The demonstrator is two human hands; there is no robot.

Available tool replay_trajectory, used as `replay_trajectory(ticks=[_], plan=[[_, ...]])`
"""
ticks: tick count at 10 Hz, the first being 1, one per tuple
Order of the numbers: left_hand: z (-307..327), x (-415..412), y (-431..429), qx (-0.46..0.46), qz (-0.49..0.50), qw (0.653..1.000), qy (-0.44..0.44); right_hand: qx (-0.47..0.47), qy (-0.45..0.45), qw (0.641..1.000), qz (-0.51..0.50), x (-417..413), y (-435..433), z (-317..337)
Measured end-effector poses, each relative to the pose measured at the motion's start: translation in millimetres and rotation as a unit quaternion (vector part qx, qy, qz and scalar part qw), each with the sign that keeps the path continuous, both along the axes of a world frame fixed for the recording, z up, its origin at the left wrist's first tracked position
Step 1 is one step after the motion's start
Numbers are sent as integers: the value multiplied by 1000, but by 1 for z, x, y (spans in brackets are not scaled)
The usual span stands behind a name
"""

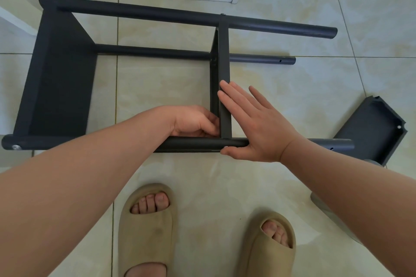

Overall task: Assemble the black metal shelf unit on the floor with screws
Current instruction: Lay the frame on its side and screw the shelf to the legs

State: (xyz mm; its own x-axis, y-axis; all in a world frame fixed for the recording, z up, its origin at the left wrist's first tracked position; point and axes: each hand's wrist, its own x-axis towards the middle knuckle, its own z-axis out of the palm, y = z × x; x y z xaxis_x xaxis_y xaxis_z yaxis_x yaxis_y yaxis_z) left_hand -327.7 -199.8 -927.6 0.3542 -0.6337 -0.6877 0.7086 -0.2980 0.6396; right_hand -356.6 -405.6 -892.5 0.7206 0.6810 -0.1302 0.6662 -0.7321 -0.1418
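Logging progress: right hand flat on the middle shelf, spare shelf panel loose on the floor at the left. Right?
No. The head view shows the spare shelf panel lying loose on the floor at the right, not the left. The right hand is flat on the middle shelf.

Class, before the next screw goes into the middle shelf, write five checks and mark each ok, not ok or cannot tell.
1. Middle shelf steadied: ok, right hand lies flat against it.
2. Left hand at the shelf-pole corner: ok; whether it pinches anything, cannot tell.
3. End shelf screw in front pole: ok, head visible.
4. Middle shelf's joint to front pole tight: cannot tell.
5. Third shelf mounted: not ok, lies loose on the floor.
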Motion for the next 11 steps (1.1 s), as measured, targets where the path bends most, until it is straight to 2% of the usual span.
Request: replay_trajectory(ticks=[3,6,7,8,11], plan=[[1,0,0,4,-4,1000,-16,2,1,1000,0,0,0,0],[4,1,-3,10,-7,1000,11,-2,2,1000,1,0,0,0],[1,1,-1,47,-25,998,-34,-7,2,1000,1,0,0,0],[-1,0,1,48,-19,998,-34,2,0,1000,-1,0,0,-1],[-1,2,1,12,-5,999,-32,7,2,1000,2,0,0,0]])
